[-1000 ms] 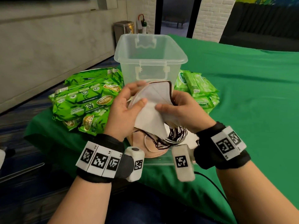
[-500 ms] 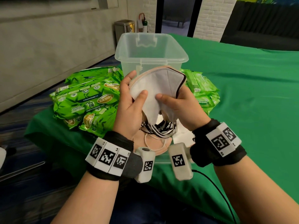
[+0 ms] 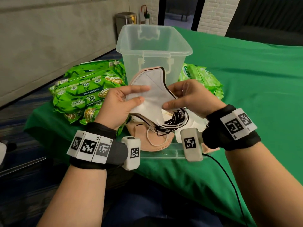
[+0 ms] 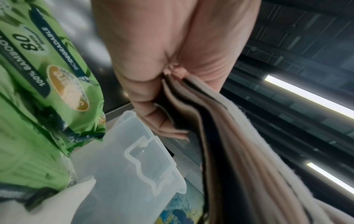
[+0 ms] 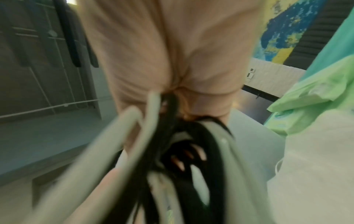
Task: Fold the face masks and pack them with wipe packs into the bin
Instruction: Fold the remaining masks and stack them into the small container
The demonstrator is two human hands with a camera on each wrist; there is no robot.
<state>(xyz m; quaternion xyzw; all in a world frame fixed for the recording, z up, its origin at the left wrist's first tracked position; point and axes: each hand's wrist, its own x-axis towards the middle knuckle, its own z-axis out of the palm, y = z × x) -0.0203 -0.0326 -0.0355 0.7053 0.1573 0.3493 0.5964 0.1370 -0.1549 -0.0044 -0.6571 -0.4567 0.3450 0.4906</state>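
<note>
A stack of folded face masks (image 3: pixel 151 94), white on top with pink and black edges, is held up in front of the clear plastic bin (image 3: pixel 153 51). My left hand (image 3: pixel 122 102) pinches the stack's left edge; the layered mask edges (image 4: pixel 220 136) show in the left wrist view. My right hand (image 3: pixel 186 97) grips the right edge, with black and white ear loops (image 3: pixel 173 122) hanging below it; the loops (image 5: pixel 172 144) fill the right wrist view. More masks, pink (image 3: pixel 147 141) and white, lie on the table underneath. Green wipe packs (image 3: pixel 88 95) lie left of the bin.
More green wipe packs (image 3: pixel 201 79) sit right of the bin. A clear lid (image 3: pixel 165 153) lies under the loose masks at the table's near edge. The green cloth table (image 3: pixel 254 95) stretches to the right. A metal trash can (image 3: pixel 125 22) stands by the far wall.
Both hands lifted the mask stack up in front of the bin, then tipped it and spread slightly apart, the left hand now at the left edge.
</note>
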